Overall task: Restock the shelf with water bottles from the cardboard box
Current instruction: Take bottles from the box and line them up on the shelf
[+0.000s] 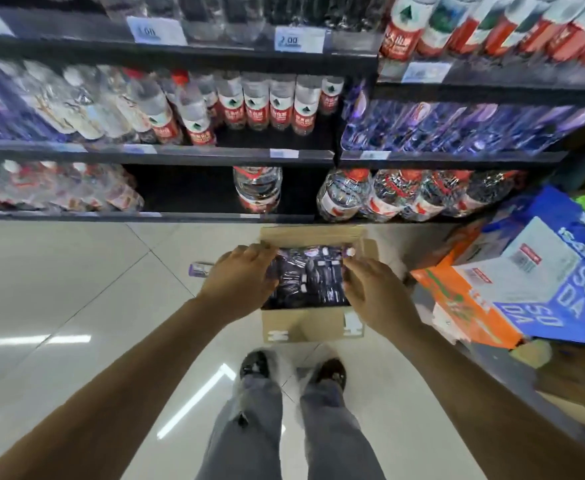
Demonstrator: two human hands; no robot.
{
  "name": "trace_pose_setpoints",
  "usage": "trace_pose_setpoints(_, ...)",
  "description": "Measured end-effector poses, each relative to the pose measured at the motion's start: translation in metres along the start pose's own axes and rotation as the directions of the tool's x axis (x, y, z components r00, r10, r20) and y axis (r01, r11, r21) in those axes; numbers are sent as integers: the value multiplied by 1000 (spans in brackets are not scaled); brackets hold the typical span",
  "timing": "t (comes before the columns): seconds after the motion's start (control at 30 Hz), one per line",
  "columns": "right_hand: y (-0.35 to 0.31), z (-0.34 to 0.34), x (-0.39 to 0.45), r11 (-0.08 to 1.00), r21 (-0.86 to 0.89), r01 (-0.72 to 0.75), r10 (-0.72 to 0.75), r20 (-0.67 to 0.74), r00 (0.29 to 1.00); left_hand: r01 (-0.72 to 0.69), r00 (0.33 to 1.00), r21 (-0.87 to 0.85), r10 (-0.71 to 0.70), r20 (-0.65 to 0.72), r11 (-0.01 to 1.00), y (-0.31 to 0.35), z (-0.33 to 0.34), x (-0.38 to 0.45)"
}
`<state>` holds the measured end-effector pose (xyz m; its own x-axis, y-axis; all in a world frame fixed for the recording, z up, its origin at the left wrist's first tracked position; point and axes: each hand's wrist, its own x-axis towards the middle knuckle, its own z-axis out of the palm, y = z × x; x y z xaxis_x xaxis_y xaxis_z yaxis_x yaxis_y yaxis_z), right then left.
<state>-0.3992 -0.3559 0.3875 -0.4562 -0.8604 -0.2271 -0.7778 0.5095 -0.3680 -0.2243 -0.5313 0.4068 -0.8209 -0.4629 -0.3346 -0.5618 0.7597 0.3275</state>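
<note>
Hands, left (241,284) and right (376,292), grip purple bottle pack (306,278) over cardboard box (313,323); blue carton (561,285) reads "SODA".

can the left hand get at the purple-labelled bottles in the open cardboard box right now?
Probably yes: the left hand is at the open cardboard box rim, beside the purple-labelled bottles, with flaps folded back and nothing covering them.

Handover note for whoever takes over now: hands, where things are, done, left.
Left hand: over the left edge of the cardboard box, fingers curled at a bottle; grip unclear.
Right hand: at the box's right side, fingers on the bottles; grip unclear.
Box is open on the floor before the shelves, still packed with purple-labelled bottles.
Done: box opened.
Left: lift bottles out, fill the shelf; the bottom shelf gap is one bare spot.
</note>
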Motion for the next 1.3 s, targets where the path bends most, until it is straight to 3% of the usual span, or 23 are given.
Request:
trace_pose_setpoints(0.3,104,131,35,997,8,-71,69,151,986,163,982,-67,-155,112,984,-16,158,71)
trace_pose_setpoints(0.57,188,285,86,998,-12,-63,64,133,989,248,959,-65,-235,160,967,-52,331,146)
trace_pose_setpoints(0.8,237,410,152,997,-75,16,-6,134,991,254,962,-20,-250,112,967,-98,458,210)
trace_pose_setpoints(1.03,236,481,220,995,-66,72,-63,124,990,348,934,-20,-345,87,937,-126,512,248)
trace_pose_setpoints(1.3,218,534,268,990,-105,89,-62,241,968,415,907,-77,-406,110,907,-140,529,245)
